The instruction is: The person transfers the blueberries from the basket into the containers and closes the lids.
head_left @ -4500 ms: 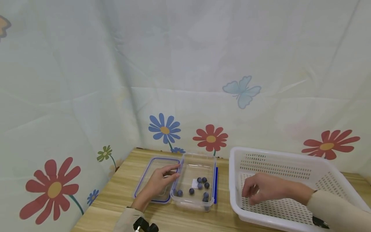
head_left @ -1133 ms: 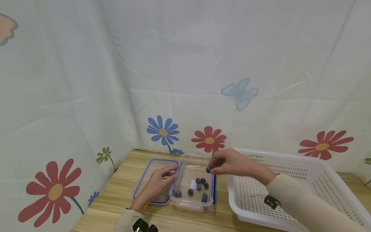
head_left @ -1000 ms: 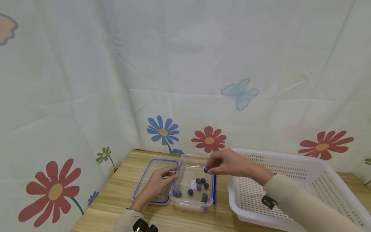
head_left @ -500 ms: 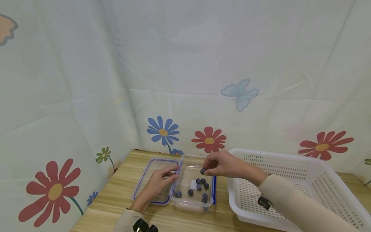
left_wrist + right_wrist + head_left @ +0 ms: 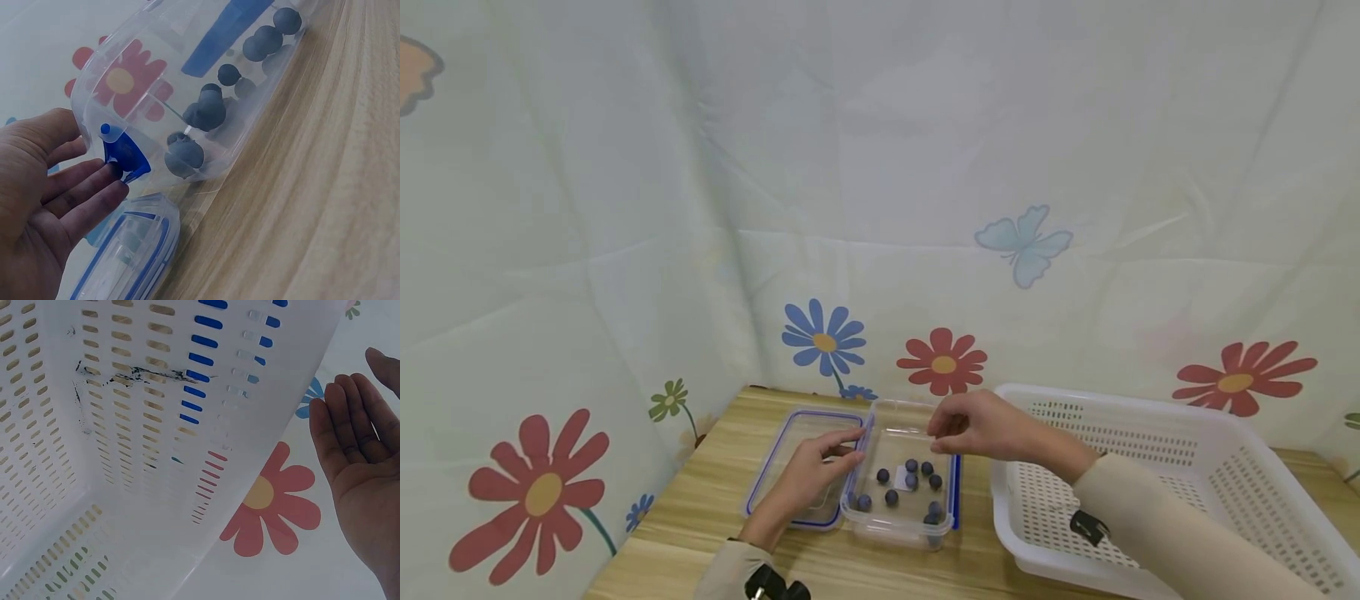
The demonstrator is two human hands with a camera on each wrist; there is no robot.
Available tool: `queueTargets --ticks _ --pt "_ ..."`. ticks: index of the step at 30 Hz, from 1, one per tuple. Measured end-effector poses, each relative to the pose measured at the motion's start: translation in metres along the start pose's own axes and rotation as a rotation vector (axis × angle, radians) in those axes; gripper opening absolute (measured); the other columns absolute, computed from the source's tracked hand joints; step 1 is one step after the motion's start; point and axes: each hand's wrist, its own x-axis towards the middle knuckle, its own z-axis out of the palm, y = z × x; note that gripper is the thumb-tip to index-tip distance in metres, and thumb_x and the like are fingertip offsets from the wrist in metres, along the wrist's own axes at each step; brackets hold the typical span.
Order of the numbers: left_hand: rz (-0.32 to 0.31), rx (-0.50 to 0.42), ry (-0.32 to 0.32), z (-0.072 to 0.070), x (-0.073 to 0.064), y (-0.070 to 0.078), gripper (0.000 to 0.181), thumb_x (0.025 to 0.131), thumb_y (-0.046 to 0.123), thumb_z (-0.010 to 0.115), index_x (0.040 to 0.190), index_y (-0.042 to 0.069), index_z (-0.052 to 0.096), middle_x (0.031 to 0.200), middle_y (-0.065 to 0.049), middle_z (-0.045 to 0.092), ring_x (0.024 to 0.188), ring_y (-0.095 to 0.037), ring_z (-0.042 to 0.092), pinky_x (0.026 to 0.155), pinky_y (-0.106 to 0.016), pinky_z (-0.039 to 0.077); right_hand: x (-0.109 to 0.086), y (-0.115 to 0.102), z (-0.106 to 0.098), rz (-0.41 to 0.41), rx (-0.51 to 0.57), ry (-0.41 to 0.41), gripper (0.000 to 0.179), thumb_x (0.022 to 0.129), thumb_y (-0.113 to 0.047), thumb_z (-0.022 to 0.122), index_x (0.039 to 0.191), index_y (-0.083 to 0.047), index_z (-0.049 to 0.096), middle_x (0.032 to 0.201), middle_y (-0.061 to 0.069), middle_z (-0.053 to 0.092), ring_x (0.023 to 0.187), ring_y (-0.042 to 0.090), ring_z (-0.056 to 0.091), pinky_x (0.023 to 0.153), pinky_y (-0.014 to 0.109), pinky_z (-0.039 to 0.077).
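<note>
A clear plastic food container (image 5: pixel 898 533) stands on the table with several blueberries (image 5: pixel 891 497) loose inside. Along its left side, my left hand (image 5: pixel 812 473) reaches out with extended fingers; in the left wrist view the fingertips touch the blue latch (image 5: pixel 127 155). Above the container's right rim hovers my right hand (image 5: pixel 977 427), thumb and fingers apart and nothing between them. One blueberry (image 5: pixel 882 476) lies on the container floor, left of a small white square (image 5: pixel 903 478). In the right wrist view my right palm (image 5: pixel 37 187) is not shown, but the right fingers (image 5: pixel 350 419) look loose.
The blue-edged lid (image 5: pixel 767 467) lies left of the container, partly under my left hand. A white perforated basket (image 5: pixel 1007 533) stands on the right, beneath my right forearm. Behind the wooden table (image 5: pixel 700 517) hangs a flower-printed curtain (image 5: pixel 880 167).
My right hand came from the basket to above the container with a blueberry and let it go. That blueberry now lies among the others inside. My left hand has stayed at the container's side.
</note>
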Motion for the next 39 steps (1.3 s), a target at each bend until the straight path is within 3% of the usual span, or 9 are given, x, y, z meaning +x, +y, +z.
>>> queueTargets --ticks 14,39 --pt "-0.021 0.008 -0.002 0.0 -0.002 0.002 0.045 0.104 0.022 0.073 0.144 0.003 0.065 0.143 -0.015 0.065 0.116 -0.03 0.069 0.087 -0.028 0.055 -0.004 -0.003 -0.003 -0.001 -0.019 0.059 0.015 0.096 -0.021 0.083 0.108 -0.013 0.078 0.096 -0.011 0.073 0.087 0.01 0.069 0.079 0.025 0.059" --pt "0.004 0.024 -0.007 0.002 0.001 0.007 0.045 0.105 0.02 0.071 0.143 -0.002 0.064 0.142 -0.019 0.065 0.114 -0.031 0.069 0.086 -0.026 0.056 -0.011 -0.018 -0.007 0.028 -0.003 0.173 0.016 0.096 -0.018 0.082 0.11 -0.012 0.076 0.099 -0.006 0.073 0.091 0.014 0.068 0.082 0.028 0.059"
